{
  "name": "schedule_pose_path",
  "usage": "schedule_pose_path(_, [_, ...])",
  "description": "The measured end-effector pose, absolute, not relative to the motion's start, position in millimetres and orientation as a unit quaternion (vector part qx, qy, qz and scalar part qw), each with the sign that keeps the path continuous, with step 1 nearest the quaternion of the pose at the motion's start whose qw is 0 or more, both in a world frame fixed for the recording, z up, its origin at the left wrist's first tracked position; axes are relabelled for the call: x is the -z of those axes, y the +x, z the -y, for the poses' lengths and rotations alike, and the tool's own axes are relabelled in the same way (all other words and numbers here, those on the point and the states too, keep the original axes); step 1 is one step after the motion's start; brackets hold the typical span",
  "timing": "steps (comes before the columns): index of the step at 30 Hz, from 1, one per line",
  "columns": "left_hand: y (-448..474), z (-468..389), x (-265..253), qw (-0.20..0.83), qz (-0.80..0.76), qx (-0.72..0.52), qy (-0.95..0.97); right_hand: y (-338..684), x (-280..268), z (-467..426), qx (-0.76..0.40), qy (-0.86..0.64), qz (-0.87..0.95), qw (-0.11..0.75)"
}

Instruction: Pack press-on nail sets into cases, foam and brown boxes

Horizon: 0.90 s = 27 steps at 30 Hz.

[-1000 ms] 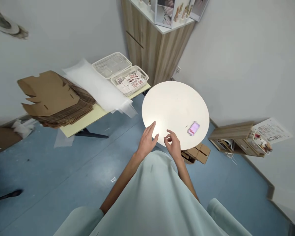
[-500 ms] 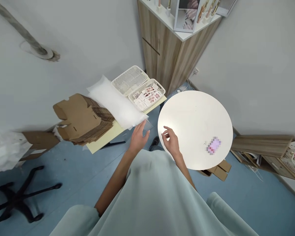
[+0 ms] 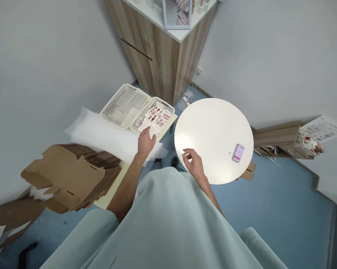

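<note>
My left hand (image 3: 146,144) hovers at the near edge of a white perforated basket (image 3: 171,108), its fingertips over the small packs (image 3: 156,118) inside. Its thumb stands apart from the fingers and nothing shows in its grasp. Those packs are white cards with rows of reddish and pink pieces that look like press-on nails. Over the left edge of the round white table (image 3: 213,127), my right hand (image 3: 194,164) hangs with loosely bent fingers, a gap between thumb and fingers, holding nothing visible.
Left of the filled basket, another white basket (image 3: 108,111) holds clear plastic pieces. White translucent sheets or bags (image 3: 101,132) lie beside a stack of flattened brown cardboard boxes (image 3: 73,175). A blurred purple object (image 3: 238,152) rests on the round table. A wood-grain cabinet (image 3: 157,56) stands behind.
My left hand has moved from the corner of the white sheets forward to the basket of packs. The view has turned left. My right hand stays over the round table's edge, fingers still bent.
</note>
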State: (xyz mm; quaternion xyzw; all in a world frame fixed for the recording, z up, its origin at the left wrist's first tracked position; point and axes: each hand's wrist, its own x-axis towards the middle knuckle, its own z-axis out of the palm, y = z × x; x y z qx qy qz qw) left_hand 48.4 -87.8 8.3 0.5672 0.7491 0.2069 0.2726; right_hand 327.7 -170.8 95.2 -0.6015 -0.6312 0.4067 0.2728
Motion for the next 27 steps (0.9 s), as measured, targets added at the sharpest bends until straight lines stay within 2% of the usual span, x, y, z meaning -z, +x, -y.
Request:
schedule_pose_path(13, [4.0,-64.3,50.4,0.307,-0.686,-0.083,0.654,264.0,-110.8,212.1,-0.325,-0.736,0.521,0.286])
schedule_pose_path(20, [2.1,-86.1,62.8,0.314,-0.671,-0.042,0.670,247.1,-111.7,234.2,-0.310,-0.776,0.467,0.290])
schedule_pose_path(27, [2.1,-88.4,54.6,0.340,-0.690,-0.072,0.635,242.6,-111.6,225.9,-0.308,-0.780,0.459,0.294])
